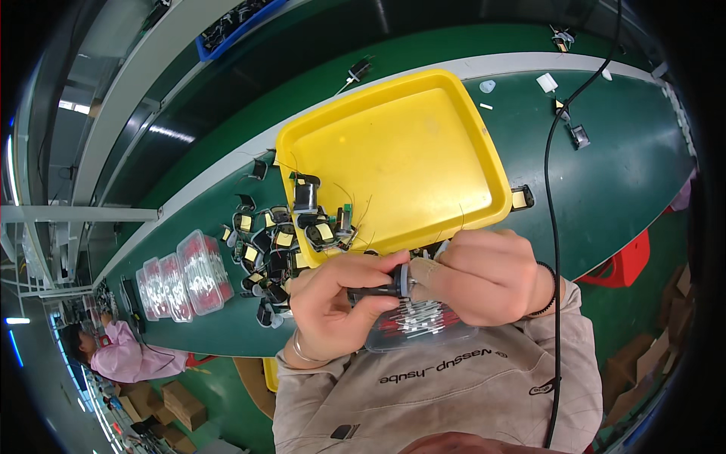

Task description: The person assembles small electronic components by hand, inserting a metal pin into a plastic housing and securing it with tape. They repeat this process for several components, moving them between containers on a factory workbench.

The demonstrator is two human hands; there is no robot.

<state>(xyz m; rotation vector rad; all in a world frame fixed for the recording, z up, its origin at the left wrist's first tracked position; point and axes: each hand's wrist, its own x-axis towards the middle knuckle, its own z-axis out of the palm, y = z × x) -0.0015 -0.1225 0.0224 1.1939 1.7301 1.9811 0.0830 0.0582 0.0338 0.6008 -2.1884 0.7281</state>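
Held close to my body is a small black part with a grey rim [403, 281], gripped between the thumb and fingers of my left hand [333, 303]. My right hand [488, 276] is closed in a pinch against the rimmed end of that part; what its fingertips hold is hidden. Below both hands sits a clear plastic box [386, 342] with thin red and white pieces like wire leads [420, 318] in it. A large yellow tray [401, 151] lies just beyond, several black coil-like parts with yellow pads [321, 233] at its near left corner.
More black parts [253, 253] are heaped left of the tray. Clear boxes of red and white leads [203, 272] stand farther left. A black cable [550, 189] hangs down on the right. Loose parts [578, 136] lie at the right. A person in pink [132, 352] sits at far left.
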